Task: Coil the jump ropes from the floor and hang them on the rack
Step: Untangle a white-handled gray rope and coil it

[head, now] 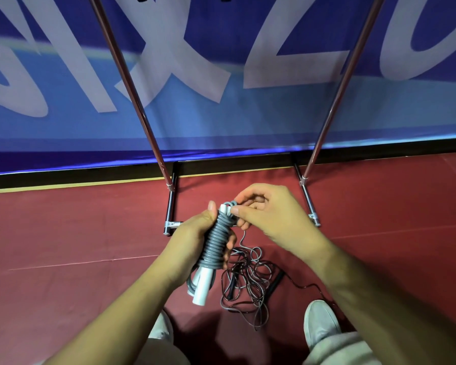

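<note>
My left hand [192, 233] grips a grey jump rope [216, 241] wound in tight turns around its two white handles [202, 285], which stick out below my fist. My right hand [269, 214] pinches the rope's end at the top of the bundle. On the red floor just below lies a loose tangle of black and grey jump ropes [248, 280] with a black handle [275, 281]. The metal rack [140, 101] stands right in front, its two slanted poles rising from a base on the floor; its top bar is out of view.
A large blue banner [221, 75] with white lettering covers the wall behind the rack. The rack's base bars [309, 204] rest on the red floor [77, 233]. My two light shoes [320, 322] stand at the bottom of the view beside the tangle.
</note>
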`<state>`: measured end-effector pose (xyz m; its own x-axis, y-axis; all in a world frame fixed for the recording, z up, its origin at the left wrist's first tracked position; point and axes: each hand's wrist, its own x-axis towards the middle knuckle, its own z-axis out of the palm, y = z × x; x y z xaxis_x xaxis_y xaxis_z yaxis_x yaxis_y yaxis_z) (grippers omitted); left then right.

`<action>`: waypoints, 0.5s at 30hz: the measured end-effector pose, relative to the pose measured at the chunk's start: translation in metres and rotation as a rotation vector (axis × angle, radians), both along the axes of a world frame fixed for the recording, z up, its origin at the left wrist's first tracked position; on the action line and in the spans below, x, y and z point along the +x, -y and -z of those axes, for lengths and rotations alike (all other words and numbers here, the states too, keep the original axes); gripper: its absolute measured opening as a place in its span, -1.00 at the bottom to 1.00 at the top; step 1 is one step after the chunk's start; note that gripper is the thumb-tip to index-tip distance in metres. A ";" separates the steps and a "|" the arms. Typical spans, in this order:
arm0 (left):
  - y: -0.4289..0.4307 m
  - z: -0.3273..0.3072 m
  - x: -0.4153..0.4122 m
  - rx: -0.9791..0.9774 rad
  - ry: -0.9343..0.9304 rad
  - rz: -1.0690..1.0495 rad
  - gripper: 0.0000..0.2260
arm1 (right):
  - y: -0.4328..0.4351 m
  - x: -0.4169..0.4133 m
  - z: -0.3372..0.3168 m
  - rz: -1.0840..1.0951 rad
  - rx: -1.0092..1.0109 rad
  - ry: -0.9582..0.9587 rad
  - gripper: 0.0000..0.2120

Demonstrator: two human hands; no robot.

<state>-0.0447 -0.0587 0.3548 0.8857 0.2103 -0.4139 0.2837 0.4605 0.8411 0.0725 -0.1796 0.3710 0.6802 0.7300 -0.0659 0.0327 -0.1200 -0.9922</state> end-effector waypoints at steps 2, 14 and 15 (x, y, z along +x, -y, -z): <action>0.001 0.001 0.000 0.012 -0.008 0.000 -0.55 | -0.003 -0.002 0.003 0.028 -0.010 0.029 -0.78; 0.000 0.001 0.001 -0.016 0.015 0.006 -0.52 | -0.009 -0.005 0.011 0.088 0.003 -0.102 -0.65; -0.001 0.002 0.000 -0.011 0.012 0.005 -0.52 | -0.010 -0.005 0.011 0.087 -0.010 -0.106 -0.65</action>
